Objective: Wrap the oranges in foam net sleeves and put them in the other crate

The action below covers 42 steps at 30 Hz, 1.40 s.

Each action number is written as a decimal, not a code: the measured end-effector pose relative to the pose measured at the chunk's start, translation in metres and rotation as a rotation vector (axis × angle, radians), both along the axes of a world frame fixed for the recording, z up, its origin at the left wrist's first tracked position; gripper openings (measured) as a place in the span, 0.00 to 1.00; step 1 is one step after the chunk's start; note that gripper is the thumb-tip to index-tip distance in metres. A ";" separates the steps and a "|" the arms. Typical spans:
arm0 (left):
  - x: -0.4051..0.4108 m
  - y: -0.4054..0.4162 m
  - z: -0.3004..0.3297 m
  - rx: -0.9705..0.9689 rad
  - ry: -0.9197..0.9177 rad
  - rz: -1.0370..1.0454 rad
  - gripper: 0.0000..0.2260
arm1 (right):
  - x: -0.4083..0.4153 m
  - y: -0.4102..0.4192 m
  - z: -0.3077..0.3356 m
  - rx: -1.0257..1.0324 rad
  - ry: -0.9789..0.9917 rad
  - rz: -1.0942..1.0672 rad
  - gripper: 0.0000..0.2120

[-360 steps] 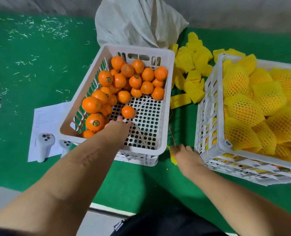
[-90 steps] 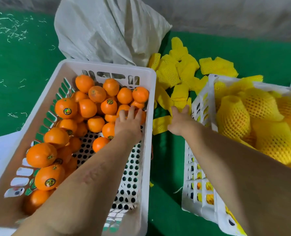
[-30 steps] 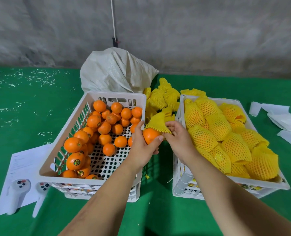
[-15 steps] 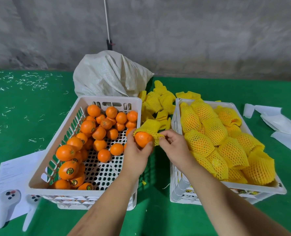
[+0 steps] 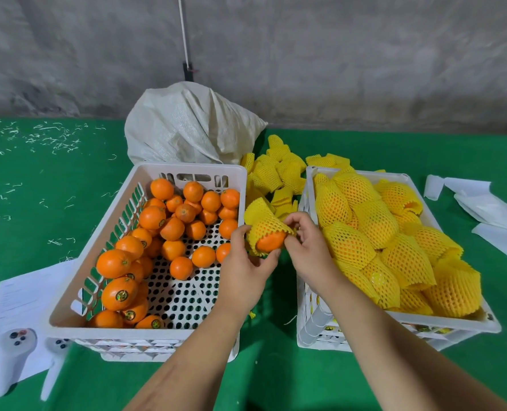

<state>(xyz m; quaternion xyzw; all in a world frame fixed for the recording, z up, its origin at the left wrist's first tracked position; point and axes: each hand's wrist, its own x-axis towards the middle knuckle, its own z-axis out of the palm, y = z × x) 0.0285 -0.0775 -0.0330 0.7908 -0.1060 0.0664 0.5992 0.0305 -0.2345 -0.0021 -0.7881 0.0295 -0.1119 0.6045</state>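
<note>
Between the two crates, my left hand (image 5: 246, 268) grips an orange (image 5: 270, 241) from below. A yellow foam net sleeve (image 5: 262, 218) covers the upper half of this orange. My right hand (image 5: 305, 247) pinches the sleeve's right edge. The left white crate (image 5: 187, 170) holds several bare oranges (image 5: 153, 216), mostly along its left and far sides. The right white crate (image 5: 400, 317) is piled with several oranges wrapped in yellow sleeves (image 5: 377, 223).
Loose yellow sleeves (image 5: 276, 173) lie heaped behind the gap between the crates. A white woven sack (image 5: 187, 129) stands behind the left crate. White papers (image 5: 489, 212) lie at the right, and a paper sheet with two white controllers (image 5: 9, 357) at the left, all on green matting.
The sleeve has been drawn further down over the orange held between my hands. Before that, my left hand took the orange from the left crate and my right hand fetched a sleeve.
</note>
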 end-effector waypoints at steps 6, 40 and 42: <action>0.004 -0.003 0.002 -0.160 0.039 0.086 0.23 | -0.003 0.000 -0.002 0.066 -0.016 0.000 0.07; 0.003 -0.002 0.006 -0.281 0.130 0.106 0.25 | -0.008 0.007 0.002 -0.149 0.008 -0.045 0.20; 0.000 0.000 0.007 -0.257 0.088 0.087 0.26 | -0.006 0.007 0.001 -0.130 0.052 -0.050 0.16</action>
